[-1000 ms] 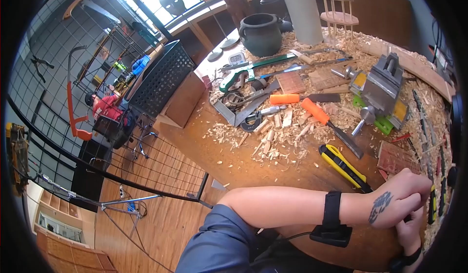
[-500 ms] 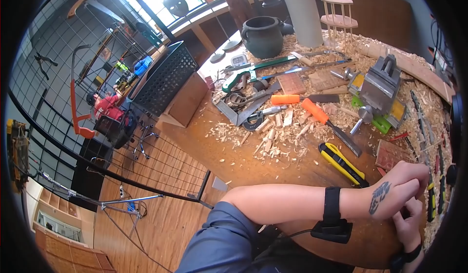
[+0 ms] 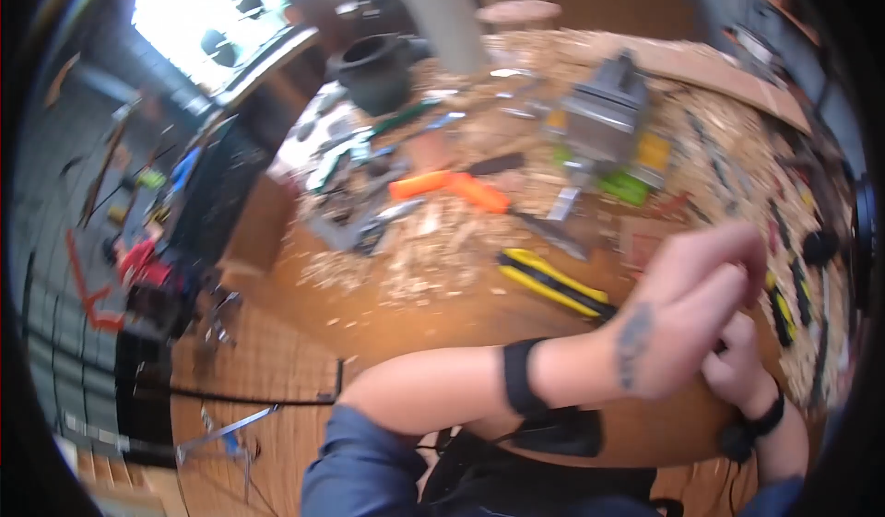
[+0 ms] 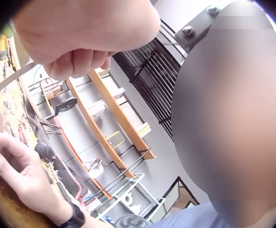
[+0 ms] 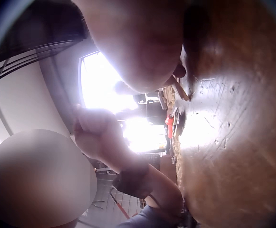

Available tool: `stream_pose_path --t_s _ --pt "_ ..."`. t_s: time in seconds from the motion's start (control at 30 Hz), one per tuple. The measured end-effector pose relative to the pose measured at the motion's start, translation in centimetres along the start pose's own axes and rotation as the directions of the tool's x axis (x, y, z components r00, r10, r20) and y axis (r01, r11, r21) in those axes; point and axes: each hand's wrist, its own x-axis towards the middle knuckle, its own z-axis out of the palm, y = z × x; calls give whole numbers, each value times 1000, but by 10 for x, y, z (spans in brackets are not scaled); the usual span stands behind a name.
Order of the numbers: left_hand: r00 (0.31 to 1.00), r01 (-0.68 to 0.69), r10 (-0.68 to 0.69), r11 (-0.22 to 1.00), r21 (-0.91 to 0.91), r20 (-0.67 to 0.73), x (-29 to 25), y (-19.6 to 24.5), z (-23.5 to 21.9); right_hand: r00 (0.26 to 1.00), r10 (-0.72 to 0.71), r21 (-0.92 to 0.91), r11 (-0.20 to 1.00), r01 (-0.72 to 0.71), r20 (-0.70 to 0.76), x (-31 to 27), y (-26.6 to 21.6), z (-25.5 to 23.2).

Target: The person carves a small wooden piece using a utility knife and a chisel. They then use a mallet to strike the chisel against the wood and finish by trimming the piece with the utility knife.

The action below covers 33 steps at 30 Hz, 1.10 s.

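Observation:
My left hand (image 3: 682, 319), with a tattoo on its back and a black band on the wrist, reaches across to the right side of the wooden table (image 3: 442, 319). Its fingers are curled, and in the left wrist view a thin grey strip (image 4: 9, 80) runs in under the left hand (image 4: 81, 33). My right hand (image 3: 737, 369) lies just beneath it, on the table edge, partly hidden. In the left wrist view the right hand (image 4: 14, 166) rests low with bent fingers. What it holds is not visible. The head view is blurred.
A yellow utility knife (image 3: 553, 286) lies just left of my hands. Behind it are wood shavings (image 3: 424, 249), orange-handled chisels (image 3: 447, 187), a grey vise (image 3: 604, 116) and a dark pot (image 3: 376, 72). Carving tools (image 3: 784, 305) line the right side. A black crate (image 3: 217, 190) stands left.
The head view has swung and blurred, so the table now sits further left in the picture. My left hand has lifted slightly above the right hand.

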Motion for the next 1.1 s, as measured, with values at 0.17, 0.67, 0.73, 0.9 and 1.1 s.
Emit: stream_pose_path --t_s 0.17,0.67,0.73,0.9,1.1 --pt "957 -251 244 968 27 158 4 -3 1 989 -136 -13 991 136 -50 4 -5 -1" --pt "958 265 -271 962 -70 -97 13 -16 29 994 -104 13 995 104 -23 2 -2 -3" --pt "967 231 -242 965 -127 -82 13 -20 27 993 -111 -1 994 111 -44 1 -1 -2" --pt "979 201 -203 977 -72 -19 16 -24 34 991 -125 -46 991 123 -45 0 -1 -3" --pt "969 246 -246 968 -57 -1 19 -27 30 989 -140 -33 990 139 -53 0 2 -1"
